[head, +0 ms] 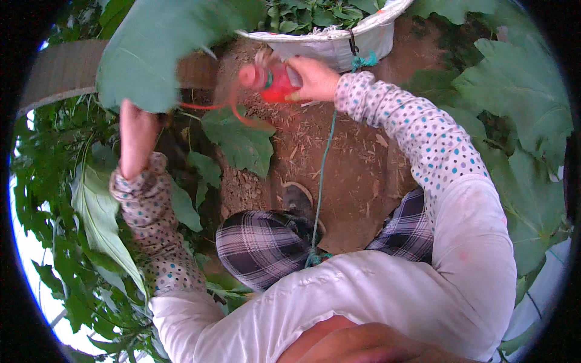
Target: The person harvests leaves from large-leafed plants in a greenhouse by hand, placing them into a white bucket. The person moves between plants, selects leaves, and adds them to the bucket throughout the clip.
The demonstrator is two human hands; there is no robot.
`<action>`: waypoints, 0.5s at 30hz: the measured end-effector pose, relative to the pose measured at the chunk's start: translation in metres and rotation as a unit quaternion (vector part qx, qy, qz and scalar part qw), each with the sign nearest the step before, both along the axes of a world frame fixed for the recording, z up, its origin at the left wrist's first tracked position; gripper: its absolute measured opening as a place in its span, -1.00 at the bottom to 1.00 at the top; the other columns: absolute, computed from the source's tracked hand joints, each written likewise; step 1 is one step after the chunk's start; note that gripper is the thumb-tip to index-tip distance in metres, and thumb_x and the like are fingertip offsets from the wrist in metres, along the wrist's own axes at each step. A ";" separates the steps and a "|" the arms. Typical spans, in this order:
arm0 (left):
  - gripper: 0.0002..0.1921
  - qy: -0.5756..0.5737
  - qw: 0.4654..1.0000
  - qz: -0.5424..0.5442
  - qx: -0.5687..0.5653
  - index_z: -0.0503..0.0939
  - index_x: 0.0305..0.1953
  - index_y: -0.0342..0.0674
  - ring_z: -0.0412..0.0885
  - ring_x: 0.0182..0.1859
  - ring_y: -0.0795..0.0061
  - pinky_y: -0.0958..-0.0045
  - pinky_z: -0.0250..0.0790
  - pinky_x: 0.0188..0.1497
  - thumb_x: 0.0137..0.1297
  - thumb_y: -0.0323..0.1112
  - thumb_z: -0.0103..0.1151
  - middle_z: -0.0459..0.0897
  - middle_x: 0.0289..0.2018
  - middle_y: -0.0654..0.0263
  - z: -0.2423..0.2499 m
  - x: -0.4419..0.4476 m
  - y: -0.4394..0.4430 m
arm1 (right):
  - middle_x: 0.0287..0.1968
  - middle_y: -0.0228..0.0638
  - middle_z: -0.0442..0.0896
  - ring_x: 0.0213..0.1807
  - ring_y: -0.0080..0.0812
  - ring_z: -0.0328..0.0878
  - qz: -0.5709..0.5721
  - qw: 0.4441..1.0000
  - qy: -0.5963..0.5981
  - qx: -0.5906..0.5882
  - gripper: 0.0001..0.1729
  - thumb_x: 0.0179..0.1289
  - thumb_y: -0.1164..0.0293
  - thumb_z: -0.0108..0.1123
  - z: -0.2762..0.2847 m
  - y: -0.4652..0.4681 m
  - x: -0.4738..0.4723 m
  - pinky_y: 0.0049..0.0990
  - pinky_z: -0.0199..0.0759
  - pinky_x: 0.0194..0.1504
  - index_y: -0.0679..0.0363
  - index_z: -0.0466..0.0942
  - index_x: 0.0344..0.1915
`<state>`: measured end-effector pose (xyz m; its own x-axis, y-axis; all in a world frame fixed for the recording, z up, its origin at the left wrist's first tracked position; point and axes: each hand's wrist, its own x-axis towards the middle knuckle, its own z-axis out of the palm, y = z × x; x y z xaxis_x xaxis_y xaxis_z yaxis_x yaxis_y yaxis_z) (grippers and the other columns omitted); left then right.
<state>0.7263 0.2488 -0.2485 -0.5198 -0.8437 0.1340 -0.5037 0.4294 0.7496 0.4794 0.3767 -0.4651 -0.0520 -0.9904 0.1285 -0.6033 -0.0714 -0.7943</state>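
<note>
In my right hand (317, 79) is a red object (277, 84), blurred by motion; it may be a spool or a tying tool. A thin red strip (206, 107) runs from it leftward to the plants. My left hand (138, 115) reaches up into the foliage on the left, and a large green leaf (140, 59) covers its fingers. Whether it holds anything cannot be seen. Just beyond my right hand stands a white tub (327, 45) filled with cut green shoots (313, 16).
A green cord (327, 149) stretches from the tub toward my waist. Brown soil (345, 181) with dry scraps lies between my knees. Dense leafy plants (54, 195) line the left, and broad leaves (517, 90) the right. A grey-brown curved band (63, 68) crosses the upper left.
</note>
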 end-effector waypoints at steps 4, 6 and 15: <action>-0.81 0.042 0.995 0.014 0.087 0.45 -0.11 -0.15 0.26 -0.56 0.80 0.65 -0.01 -0.61 0.45 -0.20 -0.06 0.46 -0.47 0.50 0.063 -0.041 -0.026 | -0.22 -0.05 0.56 -0.17 -0.08 0.55 0.051 0.991 -0.083 -0.090 -0.23 -0.22 -0.01 0.51 0.047 -0.013 -0.018 -0.25 0.45 -0.08 0.33 0.45 -0.13; -0.72 0.046 0.999 -0.008 0.018 0.50 -0.02 -0.17 0.38 -0.48 0.73 0.63 0.17 -0.50 0.41 -0.14 0.02 0.57 -0.33 0.49 0.098 -0.059 -0.035 | -0.14 -0.14 0.60 -0.15 -0.26 0.57 0.026 0.967 -0.226 -0.114 -0.19 -0.14 -0.02 0.49 0.090 -0.021 -0.030 -0.36 0.45 -0.08 0.27 0.47 0.02; -0.81 0.075 0.993 -0.078 -0.045 0.48 -0.21 -0.22 0.44 -0.61 0.62 0.58 0.24 -0.62 0.46 -0.24 -0.07 0.52 -0.53 0.40 0.121 -0.166 -0.110 | 0.05 -0.21 0.56 0.01 -0.35 0.55 -0.066 0.954 -0.228 -0.185 -0.26 0.04 0.40 0.44 0.217 -0.068 -0.154 -0.37 0.47 0.03 0.32 0.31 0.20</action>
